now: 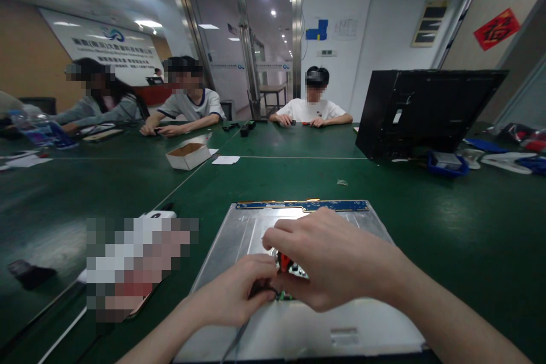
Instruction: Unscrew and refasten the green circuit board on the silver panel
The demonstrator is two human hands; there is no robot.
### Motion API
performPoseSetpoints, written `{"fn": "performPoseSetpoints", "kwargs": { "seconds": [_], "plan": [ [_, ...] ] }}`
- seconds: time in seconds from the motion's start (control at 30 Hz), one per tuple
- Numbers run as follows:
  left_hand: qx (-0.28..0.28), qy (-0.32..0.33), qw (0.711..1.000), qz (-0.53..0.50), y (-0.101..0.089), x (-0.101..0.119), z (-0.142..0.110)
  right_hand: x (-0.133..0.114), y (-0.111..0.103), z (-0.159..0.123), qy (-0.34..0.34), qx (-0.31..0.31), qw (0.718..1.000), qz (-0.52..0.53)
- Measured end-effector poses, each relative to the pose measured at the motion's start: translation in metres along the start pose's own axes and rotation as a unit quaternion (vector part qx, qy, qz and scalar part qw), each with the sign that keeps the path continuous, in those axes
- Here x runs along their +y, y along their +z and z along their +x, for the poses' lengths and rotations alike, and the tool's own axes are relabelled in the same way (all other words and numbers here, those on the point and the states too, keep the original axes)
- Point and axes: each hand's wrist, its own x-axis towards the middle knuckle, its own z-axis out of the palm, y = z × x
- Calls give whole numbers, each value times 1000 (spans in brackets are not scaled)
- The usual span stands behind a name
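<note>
A flat display panel with a silvery metal back [230,239] lies in front of me, a blue circuit strip [273,205] along its far edge. Over its middle, my right hand [324,261] curls its fingers and thumb around a small red-and-black object [283,262], mostly hidden by the hand. Beside it, my left hand [239,290] is pinched on a thin dark cable [236,341], which runs out below it toward the panel's near edge. Between the hands, part of a green circuit board [286,296] shows; the exact contact there is hidden.
Left of the panel lies a blurred-out phone-like item [140,307] with cables, near a black object [29,274]. An open cardboard box [188,156] and white paper [226,160] lie farther off. A large black monitor [426,114] stands at right. Several people sit across the green table [298,173].
</note>
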Motion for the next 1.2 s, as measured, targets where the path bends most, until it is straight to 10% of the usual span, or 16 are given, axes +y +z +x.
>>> {"fn": "performPoseSetpoints", "kwargs": {
  "seconds": [1.2],
  "plan": [
    [-13,29,998,-51,-4,2,3,5,-1,2,-12,-12,999,42]
  ]
}}
